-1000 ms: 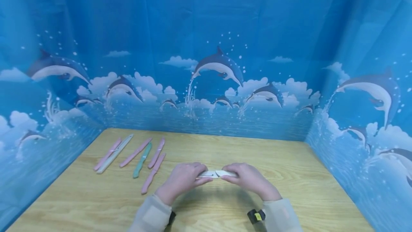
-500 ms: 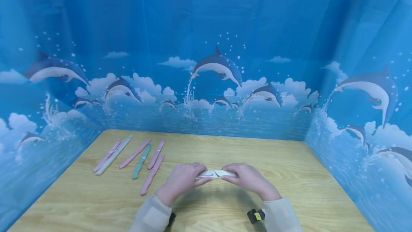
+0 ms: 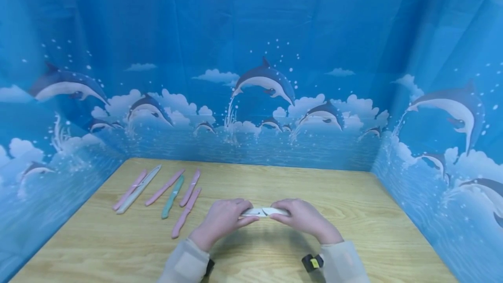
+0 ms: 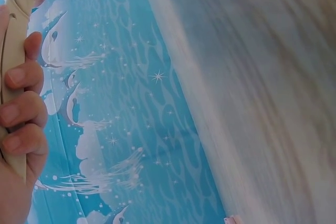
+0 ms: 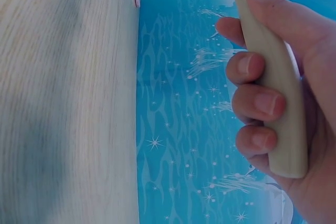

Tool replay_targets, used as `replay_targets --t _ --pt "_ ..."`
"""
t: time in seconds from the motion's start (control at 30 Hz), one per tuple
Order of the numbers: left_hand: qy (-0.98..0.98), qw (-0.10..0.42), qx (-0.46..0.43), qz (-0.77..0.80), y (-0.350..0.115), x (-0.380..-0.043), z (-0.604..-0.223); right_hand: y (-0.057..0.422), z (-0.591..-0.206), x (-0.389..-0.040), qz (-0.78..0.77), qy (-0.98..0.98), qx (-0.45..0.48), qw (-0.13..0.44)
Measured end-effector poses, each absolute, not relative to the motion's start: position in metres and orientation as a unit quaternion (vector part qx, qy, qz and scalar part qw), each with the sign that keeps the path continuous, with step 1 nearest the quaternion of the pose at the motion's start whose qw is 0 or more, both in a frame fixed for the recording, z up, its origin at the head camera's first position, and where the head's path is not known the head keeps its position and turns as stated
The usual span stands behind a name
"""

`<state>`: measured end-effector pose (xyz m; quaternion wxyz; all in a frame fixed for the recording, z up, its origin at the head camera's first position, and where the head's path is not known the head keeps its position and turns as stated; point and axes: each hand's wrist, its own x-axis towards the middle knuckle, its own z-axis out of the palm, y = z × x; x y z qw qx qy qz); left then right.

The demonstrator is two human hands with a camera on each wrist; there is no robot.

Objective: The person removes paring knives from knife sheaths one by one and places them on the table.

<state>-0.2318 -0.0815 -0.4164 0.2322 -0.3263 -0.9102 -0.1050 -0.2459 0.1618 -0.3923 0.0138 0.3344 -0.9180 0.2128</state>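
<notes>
A cream-coloured knife, apparently with its cover on, is held level above the table by both hands. My left hand grips its left part, fingers curled round it in the left wrist view, where a dark slit runs along the cream knife. Round the right part, the fingers and thumb of my right hand are wrapped; in the right wrist view the smooth butt of the knife shows below the fingers. Between the two hands a short stretch with a curved dark seam is visible. No bare blade can be made out.
On the wooden table, at left, lie several similar pink knives, a green knife and a pale whitish knife against a pink one. A blue dolphin-print curtain borders the table at the back and sides.
The head view has shifted very slightly. Both hands keep the same grip on the cream knife, and the knives on the table lie as before.
</notes>
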Motion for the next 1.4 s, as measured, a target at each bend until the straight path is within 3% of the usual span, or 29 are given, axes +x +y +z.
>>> replay_targets --t 1.4 --pt "-0.907 0.249 -0.324 -0.105 -0.0816 -0.2308 -0.4183 0.1637 -0.3917 -0.2447 0.216 -0.920 0.327 0.005"
